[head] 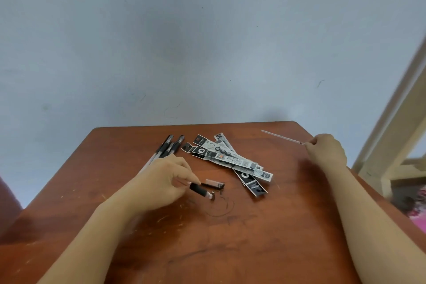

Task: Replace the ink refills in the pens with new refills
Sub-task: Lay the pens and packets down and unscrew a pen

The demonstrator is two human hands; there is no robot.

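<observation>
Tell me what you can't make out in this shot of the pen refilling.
Head view only:
pen barrel: rear end hidden inside the left hand.
refill: near end covered by the right hand.
refill packets: print too small, blurred.
spare pens: lower ends behind the left hand.

Pens (169,147) left — refill packets (230,159) right

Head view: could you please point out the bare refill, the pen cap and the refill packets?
bare refill (282,137), head view, middle of its thin shaft.
pen cap (215,183), head view, its clear middle.
refill packets (230,159), head view, middle of the top packet.
</observation>
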